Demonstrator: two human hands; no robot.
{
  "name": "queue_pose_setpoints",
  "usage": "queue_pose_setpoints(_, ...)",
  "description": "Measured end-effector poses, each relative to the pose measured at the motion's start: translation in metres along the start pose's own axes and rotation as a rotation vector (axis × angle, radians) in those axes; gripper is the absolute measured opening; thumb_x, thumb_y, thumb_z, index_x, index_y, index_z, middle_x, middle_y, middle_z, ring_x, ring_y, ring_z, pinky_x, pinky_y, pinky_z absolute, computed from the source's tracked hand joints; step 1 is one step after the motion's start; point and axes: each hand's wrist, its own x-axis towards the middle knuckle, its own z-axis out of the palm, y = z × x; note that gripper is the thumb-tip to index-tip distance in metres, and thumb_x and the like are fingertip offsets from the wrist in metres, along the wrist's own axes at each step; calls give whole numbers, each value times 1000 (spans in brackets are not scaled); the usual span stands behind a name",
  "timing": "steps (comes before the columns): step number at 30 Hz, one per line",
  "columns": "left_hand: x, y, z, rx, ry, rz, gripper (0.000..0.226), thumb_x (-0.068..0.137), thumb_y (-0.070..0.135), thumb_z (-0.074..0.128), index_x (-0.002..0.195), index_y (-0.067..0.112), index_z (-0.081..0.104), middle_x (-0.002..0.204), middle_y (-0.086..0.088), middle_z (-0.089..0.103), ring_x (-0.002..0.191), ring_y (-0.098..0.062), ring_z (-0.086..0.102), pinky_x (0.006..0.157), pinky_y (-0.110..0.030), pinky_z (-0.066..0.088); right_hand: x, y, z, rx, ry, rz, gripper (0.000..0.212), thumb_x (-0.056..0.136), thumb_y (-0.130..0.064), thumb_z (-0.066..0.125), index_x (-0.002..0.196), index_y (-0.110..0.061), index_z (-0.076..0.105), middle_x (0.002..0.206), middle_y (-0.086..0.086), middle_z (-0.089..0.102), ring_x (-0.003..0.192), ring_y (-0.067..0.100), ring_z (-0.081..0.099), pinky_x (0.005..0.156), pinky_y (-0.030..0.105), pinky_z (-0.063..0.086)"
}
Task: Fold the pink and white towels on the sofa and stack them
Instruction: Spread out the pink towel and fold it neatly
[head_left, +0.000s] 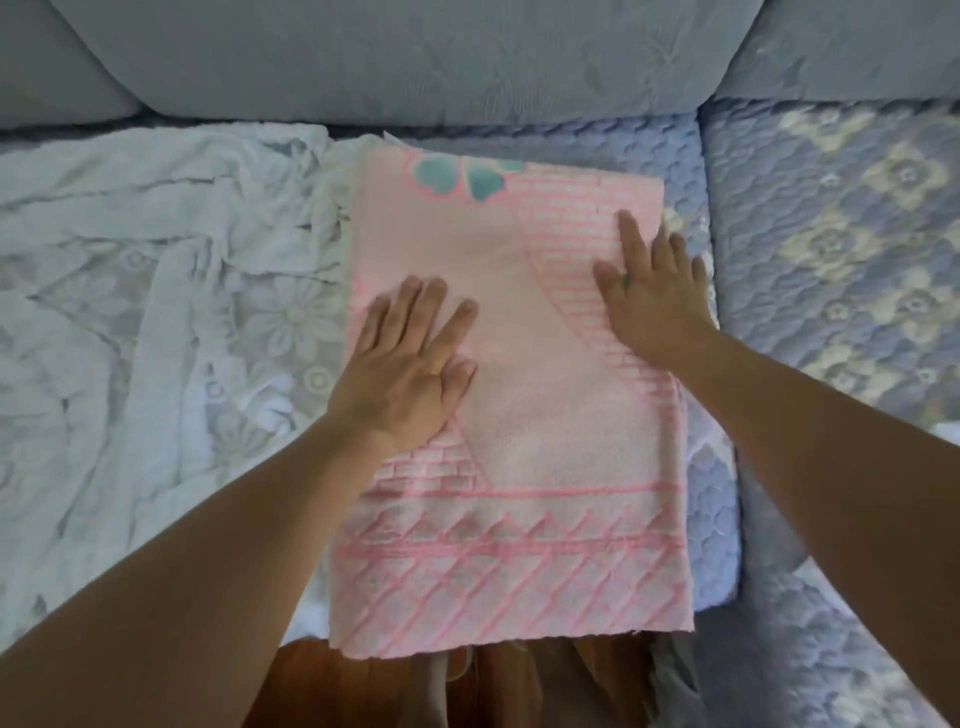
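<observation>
Sofa (810, 270) bears pink towel (545, 441) lengthwise toward backrest, hands flat.

A home living room: a grey-blue sofa (415, 57) with embossed back cushions and a quilted floral seat cover (841, 249), household towels lying on it, wooden floor (519, 686) below.

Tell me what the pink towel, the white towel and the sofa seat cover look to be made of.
Pink towel: seemingly terry cotton, matte, with raised brick and lattice patterns.
White towel: thin, soft fabric, possibly cotton, creased, flower pattern showing.
Sofa seat cover: quilted fabric, stitched scallop and floral pattern.
</observation>
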Motion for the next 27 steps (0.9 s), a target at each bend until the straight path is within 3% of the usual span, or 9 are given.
queue_pose_setpoints(4,-5,-4,-29,-43,-84,61,71,95,57,12,159,28,13,167,-13,2,154,-35,-3,124,-51,4,-56,-26,-15,-53,356,-407,50,99,-18,48,148,-8,41,158,22,26,145,41,23,119,56,23)
queue_pose_setpoints(7,-31,-25,-44,70,71,389,53,93,24,50,145,16,45,153,-17,39,140,-40,36,115,-50,32,-100,0,0,-126,246,-814,61,81,3,66,139,-5,51,138,21,51,124,40,49,105,51,41)
queue_pose_setpoints(9,-50,-52,-42,164,48,588,60,83,2,61,141,11,48,146,-17,46,133,-38,44,110,-48,39,-114,28,5,-242,64,-809,80,76,4,71,149,-8,40,144,16,46,127,34,47,108,43,40)
queue_pose_setpoints(11,-65,-77,-38,282,-96,644,80,86,-2,55,157,12,22,163,-19,21,150,-37,21,120,-50,25,-118,42,3,-298,-54,-767,91,76,2,73,155,-8,29,155,14,36,137,31,39,116,39,31)
queue_pose_setpoints(14,-70,-86,-33,335,-248,586,92,89,26,55,160,13,-2,167,-15,-6,154,-33,-7,125,-49,10,-116,50,-1,-331,-115,-817,99,76,-3,75,158,-5,19,163,17,20,149,31,23,120,39,22)
queue_pose_setpoints(20,-82,-60,-12,228,-176,513,89,88,31,59,161,17,8,163,-28,5,151,-46,-2,120,-62,16,-123,65,-7,-375,-299,-852,124,69,-15,82,160,-12,-2,166,19,-8,154,32,-4,121,47,21)
queue_pose_setpoints(22,-79,-61,-15,205,-182,527,87,88,49,57,160,20,17,163,-27,9,152,-46,2,120,-61,17,-119,67,-3,-373,-311,-863,126,70,-16,82,160,-15,-6,166,16,-12,154,30,-8,122,45,17)
queue_pose_setpoints(25,-67,-66,-36,62,-207,561,76,83,66,48,149,27,44,158,-17,34,148,-39,27,121,-53,24,-111,70,-6,-373,-364,-893,121,81,-41,76,157,-25,-17,164,8,-26,152,21,-21,125,38,4)
queue_pose_setpoints(27,-51,-64,-64,-232,-269,360,61,78,64,49,130,34,64,138,-2,62,132,-30,53,112,-34,38,-108,68,-13,-274,-431,-861,110,84,-51,70,158,-34,-10,166,1,-20,153,15,-17,125,34,6)
